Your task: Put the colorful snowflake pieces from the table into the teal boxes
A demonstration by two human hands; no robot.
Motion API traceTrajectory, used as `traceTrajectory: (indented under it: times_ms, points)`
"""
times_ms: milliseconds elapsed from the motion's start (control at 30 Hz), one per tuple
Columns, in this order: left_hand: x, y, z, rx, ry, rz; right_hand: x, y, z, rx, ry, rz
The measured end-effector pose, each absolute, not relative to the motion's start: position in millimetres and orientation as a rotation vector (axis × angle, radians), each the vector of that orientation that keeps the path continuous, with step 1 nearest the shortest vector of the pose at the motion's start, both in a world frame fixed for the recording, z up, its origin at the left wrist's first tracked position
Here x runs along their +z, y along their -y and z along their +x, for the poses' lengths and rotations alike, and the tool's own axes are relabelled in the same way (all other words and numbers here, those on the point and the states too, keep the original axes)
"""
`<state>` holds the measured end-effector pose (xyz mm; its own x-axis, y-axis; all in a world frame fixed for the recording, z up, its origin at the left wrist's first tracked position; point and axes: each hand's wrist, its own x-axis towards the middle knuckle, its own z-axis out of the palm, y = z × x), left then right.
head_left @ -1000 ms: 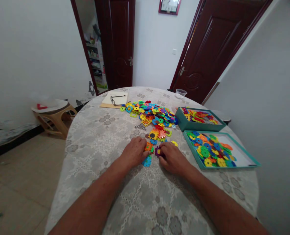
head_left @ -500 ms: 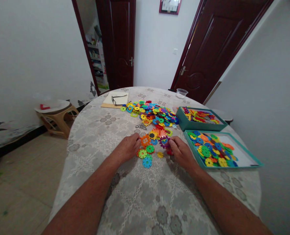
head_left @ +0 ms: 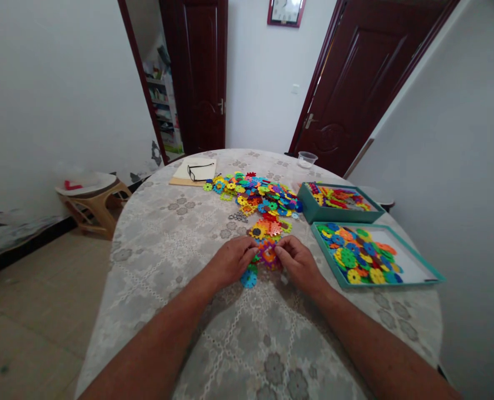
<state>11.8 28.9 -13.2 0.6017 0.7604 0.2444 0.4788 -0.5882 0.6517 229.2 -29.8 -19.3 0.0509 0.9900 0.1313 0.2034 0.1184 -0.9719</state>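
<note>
Between my hands, at the middle of the near table, a purple square toothed plastic piece [head_left: 264, 258] overlaps an orange plastic piece [head_left: 270, 256]. My left hand [head_left: 235, 260] is closed, pinching the orange piece from the left; its fingertips partly cover it. My right hand [head_left: 300, 261] pinches the purple piece's right edge between thumb and fingers. Whether the two pieces are locked together I cannot tell. Just below my left fingers lies a blue snowflake disc [head_left: 249, 279]. Beyond the hands are a yellow disc with a dark centre [head_left: 257, 231] and a pinkish-orange toothed piece [head_left: 274, 226].
A pile of colourful discs [head_left: 267, 194] spreads farther back, near small grey pieces [head_left: 239, 216]. Right of it stand a green box [head_left: 313, 211] of pieces and a shallow tray [head_left: 417, 281] of discs. Glasses [head_left: 192, 173] rest on a pad; a clear bowl [head_left: 307, 159] stands behind.
My hands have come together, bringing the orange and purple pieces from apart to overlapping. My left hand moved right and now hides most of the green discs.
</note>
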Motion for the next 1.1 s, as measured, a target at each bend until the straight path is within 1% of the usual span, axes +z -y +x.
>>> traceTrajectory:
  times_ms: [100, 267, 400, 633, 833, 967, 1100]
  points:
    - [-17, -30, 9, 0.723, -1.117, 2.450, -16, 28, 234, 0.884, 1.268, -1.313]
    - [-16, -25, 15, 0.410, -1.354, 2.568, -13, 25, 240, 0.875, 1.207, -1.354]
    - [-12, -22, 25, 0.354, -1.405, 2.520, -15, 24, 240, 0.931, 1.239, -1.347]
    - [-22, -27, 21, 0.510, -1.132, 2.393, -18, 23, 243, 0.909, 1.267, -1.384]
    - [-30, -33, 15, 0.616, -0.947, 2.427, -19, 22, 244, 0.898, 1.262, -1.381]
    - [-23, -32, 14, 0.634, -1.038, 2.448, -21, 21, 245, 0.932, 1.225, -1.357]
    - [-12, -32, 14, 0.657, -1.194, 2.342, -20, 22, 246, 0.940, 1.217, -1.340]
